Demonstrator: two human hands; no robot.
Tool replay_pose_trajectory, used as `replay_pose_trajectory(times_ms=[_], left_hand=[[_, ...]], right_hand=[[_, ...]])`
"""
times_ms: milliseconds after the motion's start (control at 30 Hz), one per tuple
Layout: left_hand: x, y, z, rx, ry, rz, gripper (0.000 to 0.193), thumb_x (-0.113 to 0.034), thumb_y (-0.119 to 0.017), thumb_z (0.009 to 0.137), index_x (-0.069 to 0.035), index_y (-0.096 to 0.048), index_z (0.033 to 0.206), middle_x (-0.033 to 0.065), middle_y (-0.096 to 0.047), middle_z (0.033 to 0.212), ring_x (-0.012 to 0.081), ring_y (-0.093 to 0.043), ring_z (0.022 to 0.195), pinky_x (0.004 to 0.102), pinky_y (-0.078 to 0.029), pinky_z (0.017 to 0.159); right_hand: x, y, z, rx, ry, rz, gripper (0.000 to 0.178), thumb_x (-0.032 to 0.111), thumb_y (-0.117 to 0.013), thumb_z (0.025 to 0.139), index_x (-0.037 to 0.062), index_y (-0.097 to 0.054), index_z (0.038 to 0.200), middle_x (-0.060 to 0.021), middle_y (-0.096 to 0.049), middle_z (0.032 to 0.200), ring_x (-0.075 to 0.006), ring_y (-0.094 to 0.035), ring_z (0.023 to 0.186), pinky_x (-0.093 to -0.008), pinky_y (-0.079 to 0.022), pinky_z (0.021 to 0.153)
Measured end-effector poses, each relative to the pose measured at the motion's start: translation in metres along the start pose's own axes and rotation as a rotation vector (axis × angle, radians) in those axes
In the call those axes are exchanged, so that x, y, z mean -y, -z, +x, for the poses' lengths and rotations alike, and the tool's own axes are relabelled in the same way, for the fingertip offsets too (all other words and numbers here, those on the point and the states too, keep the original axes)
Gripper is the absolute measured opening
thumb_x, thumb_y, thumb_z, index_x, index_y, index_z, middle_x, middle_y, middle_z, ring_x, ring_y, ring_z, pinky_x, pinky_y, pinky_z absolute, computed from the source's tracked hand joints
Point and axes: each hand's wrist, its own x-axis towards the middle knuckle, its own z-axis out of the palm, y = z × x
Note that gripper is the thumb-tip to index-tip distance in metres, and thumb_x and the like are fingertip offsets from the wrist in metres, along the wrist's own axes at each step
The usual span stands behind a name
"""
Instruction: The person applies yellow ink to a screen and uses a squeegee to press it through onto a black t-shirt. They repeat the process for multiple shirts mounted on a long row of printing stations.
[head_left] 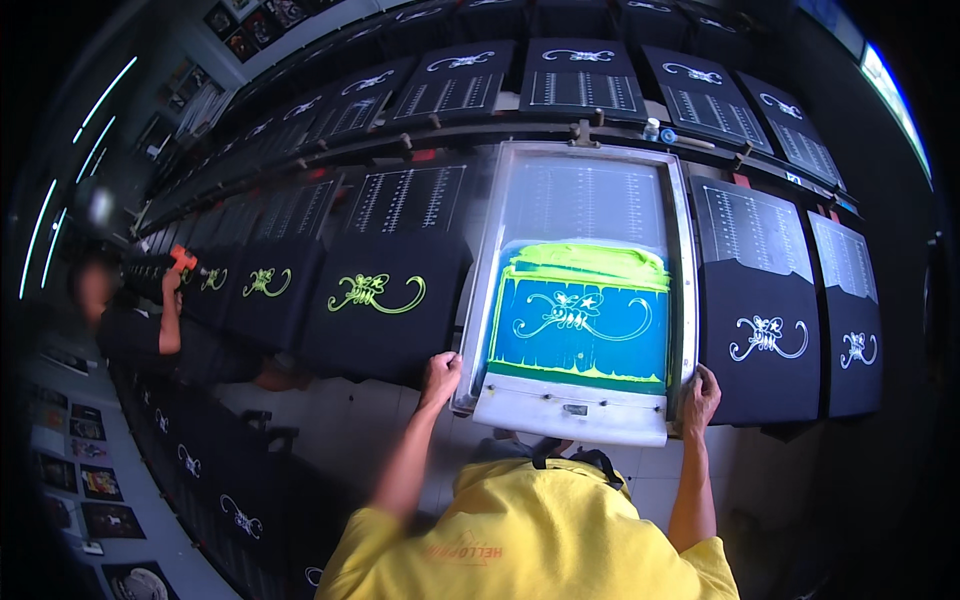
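A screen-printing frame lies over one board of the long printing table, directly in front of me. Inside it, thick neon yellow-green ink is banked across the mesh above a blue stencil panel with a curled line design. A white strip crosses the near end. My left hand is closed at the frame's near left corner, my right hand at the near right edge; part of the fingers is hidden. Left of the frame, a black shirt bears a yellow-green print; right of it, another black shirt has a white one.
A rail runs behind the frame, with a small bottle on it. Beyond stands another row of printed black shirts. At the left, a person holds an orange gun-shaped tool over the shirts. More shirts lie behind at lower left.
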Motion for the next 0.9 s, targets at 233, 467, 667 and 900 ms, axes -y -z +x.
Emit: replay_pose_trajectory(times_ms=[233, 467, 667, 900], left_hand=[[-0.004, 0.007, -0.018, -0.222, -0.079, -0.016, 0.03, -0.026, -0.059, 0.093, 0.002, -0.068, 0.098, 0.0199, -0.07, 0.09, 0.0349, -0.068, 0.088, 0.0387, -0.055, 0.076], [-0.059, 0.041, -0.104, 0.177, -0.154, -0.609, 0.03, -0.019, -0.053, 0.1, 0.004, -0.068, 0.088, 0.0069, -0.067, 0.077, 0.0111, -0.063, 0.065, 0.0232, -0.05, 0.059], [-0.058, -0.015, -0.14, 0.738, -0.058, -0.561, 0.038, -0.032, -0.054, 0.1, 0.003, -0.07, 0.096, 0.007, -0.067, 0.074, 0.0096, -0.058, 0.054, 0.0244, -0.047, 0.052], [-0.083, -0.072, -0.142, 0.913, 0.12, -0.651, 0.049, -0.042, -0.043, 0.102, -0.001, -0.057, 0.124, 0.0073, -0.067, 0.09, 0.0104, -0.058, 0.061, 0.023, -0.042, 0.048]], right_hand=[[0.049, -0.003, -0.014, -0.029, 0.612, -0.424, 0.034, 0.001, -0.057, 0.09, 0.0014, -0.06, 0.124, -0.0163, -0.061, 0.125, -0.032, -0.06, 0.114, -0.0396, -0.047, 0.099], [0.14, -0.003, -0.095, 0.793, 0.797, -0.725, 0.05, 0.013, -0.069, 0.081, 0.0087, -0.057, 0.129, -0.0076, -0.055, 0.136, -0.0301, -0.044, 0.131, -0.0432, -0.04, 0.107], [0.143, -0.014, -0.091, 0.928, 0.908, -0.866, 0.07, 0.009, -0.072, 0.069, 0.0106, -0.051, 0.136, -0.0055, -0.055, 0.136, -0.0281, -0.049, 0.123, -0.0425, -0.043, 0.101], [0.158, -0.043, -0.079, 0.735, 0.956, -0.86, 0.051, 0.011, -0.072, 0.066, 0.0057, -0.056, 0.114, -0.0104, -0.061, 0.104, -0.0289, -0.057, 0.099, -0.0424, -0.047, 0.087]])
